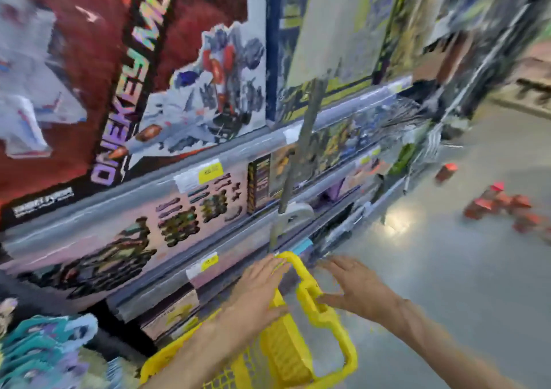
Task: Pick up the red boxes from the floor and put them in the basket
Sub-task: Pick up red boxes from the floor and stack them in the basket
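Blurred shop aisle, yellow basket (286, 356) low in front, left hand (256, 290) and right hand (357, 287) flat-fingered either side of its handle (310, 293), gripping nothing, red boxes (504, 206) scattered on floor (447, 269) far right, toy shelves (179, 180) left

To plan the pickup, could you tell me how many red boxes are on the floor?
About 8: one red box alone, farther off; the rest in a cluster to its right, reaching the frame edge. Blur may hide more.
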